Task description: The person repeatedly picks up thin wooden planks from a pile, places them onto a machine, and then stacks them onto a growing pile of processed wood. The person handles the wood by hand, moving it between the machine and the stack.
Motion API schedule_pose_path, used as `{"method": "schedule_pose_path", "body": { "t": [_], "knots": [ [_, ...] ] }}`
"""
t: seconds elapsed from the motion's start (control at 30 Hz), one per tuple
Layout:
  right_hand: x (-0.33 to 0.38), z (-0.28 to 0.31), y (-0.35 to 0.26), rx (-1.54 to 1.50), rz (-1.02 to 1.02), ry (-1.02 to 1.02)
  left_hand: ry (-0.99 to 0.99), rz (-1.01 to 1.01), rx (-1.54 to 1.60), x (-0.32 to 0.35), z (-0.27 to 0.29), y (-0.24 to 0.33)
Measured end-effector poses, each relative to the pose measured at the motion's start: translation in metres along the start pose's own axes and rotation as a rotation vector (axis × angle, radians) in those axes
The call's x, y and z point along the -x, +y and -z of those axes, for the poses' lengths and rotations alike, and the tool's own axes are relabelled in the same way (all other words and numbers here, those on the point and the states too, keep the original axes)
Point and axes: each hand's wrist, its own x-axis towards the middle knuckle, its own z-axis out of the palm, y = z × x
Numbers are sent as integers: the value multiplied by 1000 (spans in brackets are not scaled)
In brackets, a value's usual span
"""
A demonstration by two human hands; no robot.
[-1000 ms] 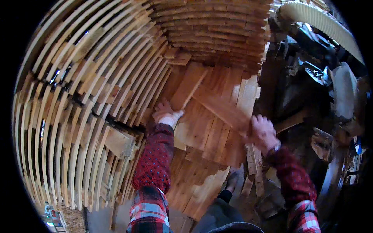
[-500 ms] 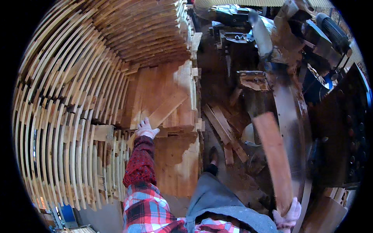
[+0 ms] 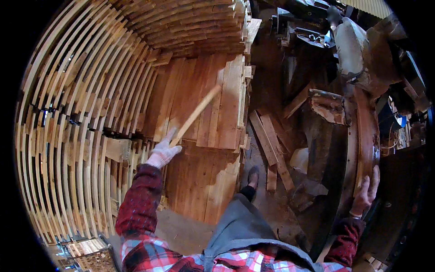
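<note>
My left hand, in a pale glove, grips the near end of a narrow wooden board. This board is tilted onto its edge, slanting up and right above a stack of reddish planks. At the right, another wooden board lies lengthwise on a long machine bed. My right hand, also gloved, is at that board's near end with its fingers stretched forward and apart; it seems to touch the wood without closing round it.
Tall stacked slats wall off the left side. Loose wood offcuts lie on the floor between the planks and the machine. My foot stands beside the plank stack. A small pile of wood pieces is at the lower left.
My left hand has closed on a board and tipped it on edge. The board in my right hand has gone down onto the machine bed, and that hand has moved forward and opened.
</note>
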Motion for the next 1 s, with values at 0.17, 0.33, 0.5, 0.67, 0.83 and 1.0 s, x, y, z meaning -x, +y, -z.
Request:
{"method": "schedule_pose_path", "body": {
  "t": [0.17, 0.33, 0.5, 0.67, 0.83, 1.0],
  "knots": [
    [-63, -31, 100, 532, -130, -258, -149, -315, 698, 29, -66, -43],
    [73, -55, -180, -1, 631, -487, -512, -274, 1989, 145, -158, 166],
    [170, 80, -154, 45, 421, -409, -759, -551, 1549, 236, -249, 280],
    [260, 179, -96, 512, -41, -399, 99, -722, 220, 146, -208, 315],
    [248, 126, -52, 872, -219, -294, 240, -54, -72, -58, -159, 241],
    [54, 13, -28, 912, 60, -312, 227, 114, -771, -153, -149, 155]
  ]
}}
